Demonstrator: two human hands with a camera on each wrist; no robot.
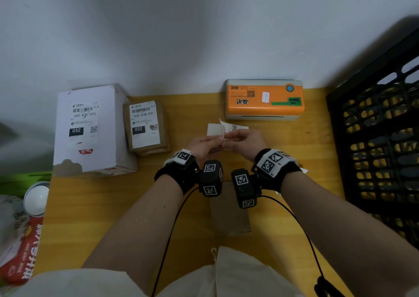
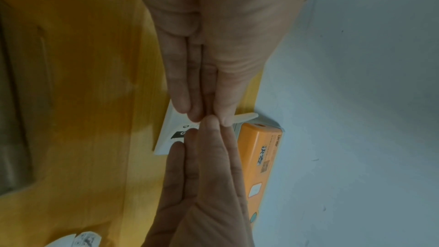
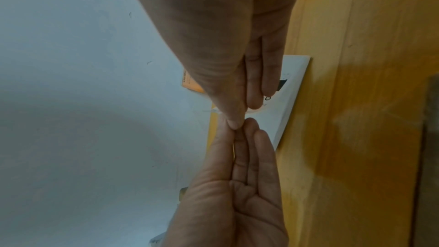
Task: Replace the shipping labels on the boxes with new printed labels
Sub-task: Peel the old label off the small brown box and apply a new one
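A new printed label (image 1: pixel 233 127) on its white backing is held just above the yellow table in front of the orange printer (image 1: pixel 265 99). One printed part curls up off the backing. My left hand (image 1: pixel 220 139) and right hand (image 1: pixel 227 137) meet fingertip to fingertip, and each pinches the label's near edge between thumb and fingers. The wrist views show the same pinch, with the label (image 2: pixel 171 136) (image 3: pixel 291 85) behind the fingers. A white box (image 1: pixel 90 129) and a small brown box (image 1: pixel 147 126) stand at the back left, each with a 032 label on top.
A black plastic crate (image 1: pixel 381 138) fills the right side. A flat brown box (image 1: pixel 229 212) lies under my wrists near the table's front. A red package (image 1: pixel 22 251) and a white round object (image 1: pixel 37 198) sit off the left edge. The wall runs behind the printer.
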